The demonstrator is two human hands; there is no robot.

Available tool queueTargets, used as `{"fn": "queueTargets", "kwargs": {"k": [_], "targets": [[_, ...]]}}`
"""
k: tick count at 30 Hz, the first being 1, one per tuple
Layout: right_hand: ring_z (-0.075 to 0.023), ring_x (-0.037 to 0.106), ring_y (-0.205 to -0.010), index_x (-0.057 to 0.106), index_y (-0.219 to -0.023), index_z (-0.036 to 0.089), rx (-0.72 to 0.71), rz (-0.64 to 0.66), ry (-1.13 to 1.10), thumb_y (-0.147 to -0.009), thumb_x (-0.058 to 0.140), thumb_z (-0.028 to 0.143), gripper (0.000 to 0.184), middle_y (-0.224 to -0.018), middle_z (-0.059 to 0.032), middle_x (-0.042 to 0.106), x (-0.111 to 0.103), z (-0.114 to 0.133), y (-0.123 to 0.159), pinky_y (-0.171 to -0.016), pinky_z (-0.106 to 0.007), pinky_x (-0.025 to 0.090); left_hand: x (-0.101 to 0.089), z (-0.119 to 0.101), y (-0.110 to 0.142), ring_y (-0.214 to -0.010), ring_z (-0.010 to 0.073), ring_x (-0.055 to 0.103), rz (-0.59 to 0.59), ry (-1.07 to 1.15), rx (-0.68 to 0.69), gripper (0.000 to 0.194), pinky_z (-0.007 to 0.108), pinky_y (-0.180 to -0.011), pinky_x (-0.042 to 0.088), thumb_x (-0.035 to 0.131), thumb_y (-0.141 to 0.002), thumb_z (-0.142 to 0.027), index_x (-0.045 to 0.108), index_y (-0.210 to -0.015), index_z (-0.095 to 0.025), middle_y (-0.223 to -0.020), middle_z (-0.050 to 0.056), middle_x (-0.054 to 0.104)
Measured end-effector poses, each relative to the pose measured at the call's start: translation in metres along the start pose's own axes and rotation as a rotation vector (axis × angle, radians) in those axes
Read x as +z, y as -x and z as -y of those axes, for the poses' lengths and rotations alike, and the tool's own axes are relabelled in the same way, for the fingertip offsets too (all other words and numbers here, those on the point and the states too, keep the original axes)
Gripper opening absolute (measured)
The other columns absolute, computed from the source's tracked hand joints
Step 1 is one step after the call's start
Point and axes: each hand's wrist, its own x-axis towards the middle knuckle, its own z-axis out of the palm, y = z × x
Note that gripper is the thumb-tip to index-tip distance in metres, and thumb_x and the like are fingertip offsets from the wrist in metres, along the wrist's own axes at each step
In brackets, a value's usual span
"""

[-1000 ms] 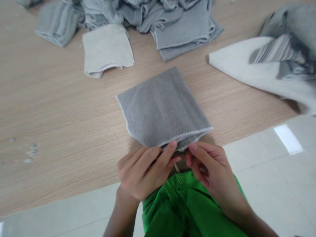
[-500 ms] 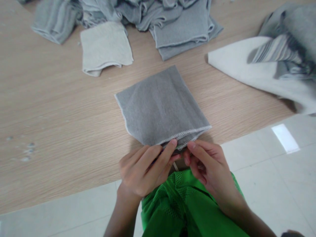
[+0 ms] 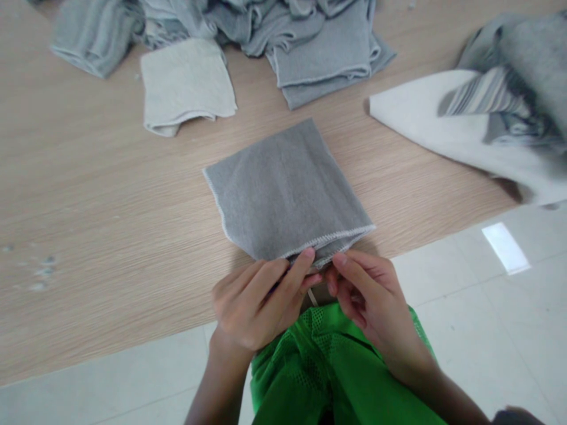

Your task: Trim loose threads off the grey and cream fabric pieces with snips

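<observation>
I see the left hand (image 3: 254, 304) at lower centre, back upward, index finger extended to the stitched edge of the gray cloth (image 3: 283, 189); whether its fingers grip, I can't tell. The right hand (image 3: 374, 298) curls inward beside it, fingers pinching that edge. The cloth lies mid-frame on the tabletop (image 3: 110, 236).

No text, label, brand, number or sign can be read here.
</observation>
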Motion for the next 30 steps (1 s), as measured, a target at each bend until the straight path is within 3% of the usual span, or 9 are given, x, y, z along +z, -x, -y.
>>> {"fn": "queueTargets", "kwargs": {"k": [30], "targets": [[-0.0022, 0.032, -0.032, 0.061, -0.066, 0.017, -0.013, -0.033, 0.032, -0.094, 0.063, 0.045, 0.039, -0.050, 0.0051, 0.052, -0.0006, -0.0025, -0.0004, -0.031, -0.016, 0.017, 0.0012, -0.0020, -0.0001, -0.059, 0.0114, 0.064, -0.026, -0.032, 0.004, 0.027, 0.028, -0.054, 0.049, 0.078, -0.084, -0.018, 0.073, -0.110, -0.017, -0.075, 0.000, 0.072]]}}
